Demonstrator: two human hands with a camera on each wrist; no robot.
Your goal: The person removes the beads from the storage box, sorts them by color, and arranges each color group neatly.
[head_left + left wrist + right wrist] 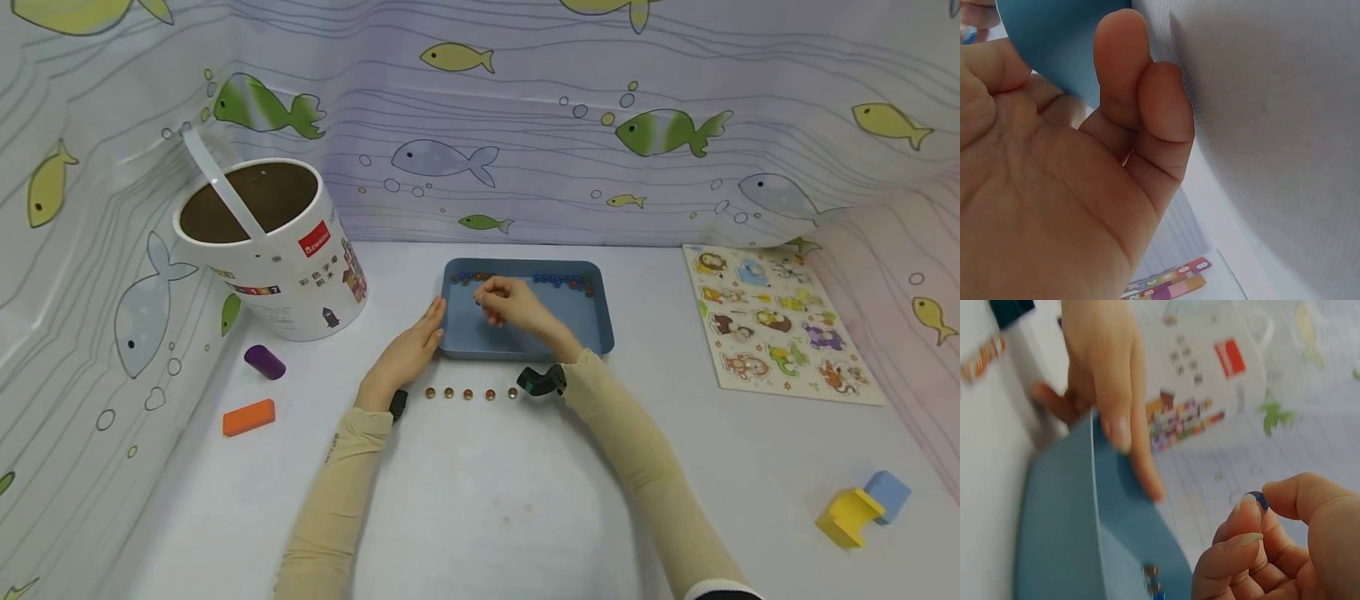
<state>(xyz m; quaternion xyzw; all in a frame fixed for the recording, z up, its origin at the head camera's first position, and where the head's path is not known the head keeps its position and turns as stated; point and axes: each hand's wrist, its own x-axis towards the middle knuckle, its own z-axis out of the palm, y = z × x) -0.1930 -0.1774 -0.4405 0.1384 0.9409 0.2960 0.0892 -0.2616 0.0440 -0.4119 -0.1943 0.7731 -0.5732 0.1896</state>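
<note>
A shallow blue-grey tray (525, 356) lies on the white table. Along its far side sit small glass marbles in two groups, blue and amber ones at the left and mostly blue marbles (555, 279) at the right. Over the tray's left half, my right hand (513, 304) pinches a blue marble (1259, 500) between thumb and fingertip. My left hand (405, 354) rests with extended fingers against the tray's left wall, its palm filling much of the left wrist view. In front of the tray, several amber and clear marbles (468, 394) form a row on the table.
A white bucket (300, 287) with a raised handle stands at the back left. Nearer are a purple cylinder (265, 362) and an orange block (249, 417). An animal puzzle board (787, 325) lies at right, with a yellow block (847, 518) and a blue block (888, 496) in front.
</note>
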